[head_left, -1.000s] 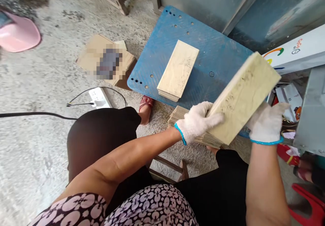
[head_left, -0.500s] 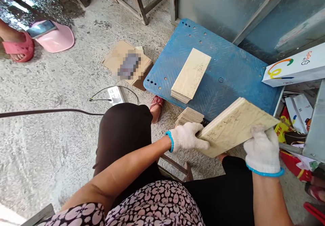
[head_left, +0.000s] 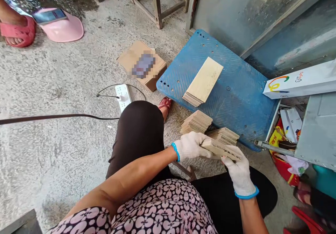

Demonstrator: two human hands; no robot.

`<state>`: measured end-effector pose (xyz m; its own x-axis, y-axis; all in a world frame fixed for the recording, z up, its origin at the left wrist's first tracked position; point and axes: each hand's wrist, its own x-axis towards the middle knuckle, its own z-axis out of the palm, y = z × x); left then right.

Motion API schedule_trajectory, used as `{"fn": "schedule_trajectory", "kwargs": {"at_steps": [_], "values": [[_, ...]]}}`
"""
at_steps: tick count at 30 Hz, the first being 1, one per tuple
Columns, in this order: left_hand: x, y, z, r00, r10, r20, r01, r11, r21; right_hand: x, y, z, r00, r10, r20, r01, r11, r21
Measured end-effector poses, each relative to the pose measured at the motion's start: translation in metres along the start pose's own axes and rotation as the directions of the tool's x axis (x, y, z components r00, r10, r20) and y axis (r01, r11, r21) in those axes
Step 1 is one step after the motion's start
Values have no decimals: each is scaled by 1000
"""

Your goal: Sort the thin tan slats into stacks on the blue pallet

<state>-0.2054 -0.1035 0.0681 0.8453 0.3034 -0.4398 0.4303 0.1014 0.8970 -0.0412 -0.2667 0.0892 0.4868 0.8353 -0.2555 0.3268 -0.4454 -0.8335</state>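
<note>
Both my hands wear white knit gloves with blue cuffs. My left hand (head_left: 193, 145) grips the near end of a pale wooden board (head_left: 219, 149), seen almost edge-on and held low over my knees. My right hand (head_left: 237, 172) holds the same board from below at its right end. Just beyond the board lie two fanned stacks of thin wooden pieces (head_left: 196, 122) on the concrete floor. A further neat stack of boards (head_left: 203, 81) rests on the blue plastic pallet (head_left: 236, 97).
A white power strip (head_left: 123, 96) with a black cable lies left of my knee. A cardboard box (head_left: 143, 65) sits behind it. Another person's foot in a red sandal (head_left: 15, 31) and a pink stool with a phone (head_left: 57, 23) are top left. A grey metal machine (head_left: 319, 132) stands right.
The board has come down from a raised, tilted position to low and nearly flat over my lap. My right hand slid from its far edge to underneath. The view has shifted left.
</note>
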Motion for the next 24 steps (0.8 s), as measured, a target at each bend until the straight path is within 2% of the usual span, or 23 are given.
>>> {"fn": "schedule_trajectory", "kwargs": {"at_steps": [4,7,10,14,16,18,19,21,22,24], "values": [[-2,-8,13,995,74,63,-81,990,116,-16,-11,-23,997,13,73,5,970,-243],[0,-16,24,992,75,100,-94,974,207,-20,-14,-28,973,26,231,84,888,-451],[2,-27,34,988,81,130,-116,950,288,-20,-9,-20,915,79,395,182,794,-581],[9,-38,36,987,-7,159,-51,934,353,-20,5,5,893,154,423,205,698,-686],[14,-38,27,978,-50,201,-45,894,446,-16,12,19,881,214,421,184,665,-724],[21,-33,12,973,-114,201,-28,806,592,-8,17,34,855,292,428,166,628,-761],[24,-30,2,975,-156,157,13,747,664,-2,19,42,839,329,433,162,609,-776],[30,-23,-18,963,-270,2,177,639,749,12,24,59,808,370,458,176,591,-788],[32,-20,-28,951,-301,-66,244,606,757,19,28,66,791,392,470,185,580,-793],[34,-13,-43,939,-294,-180,327,596,733,31,36,80,768,400,500,225,563,-795]]}}
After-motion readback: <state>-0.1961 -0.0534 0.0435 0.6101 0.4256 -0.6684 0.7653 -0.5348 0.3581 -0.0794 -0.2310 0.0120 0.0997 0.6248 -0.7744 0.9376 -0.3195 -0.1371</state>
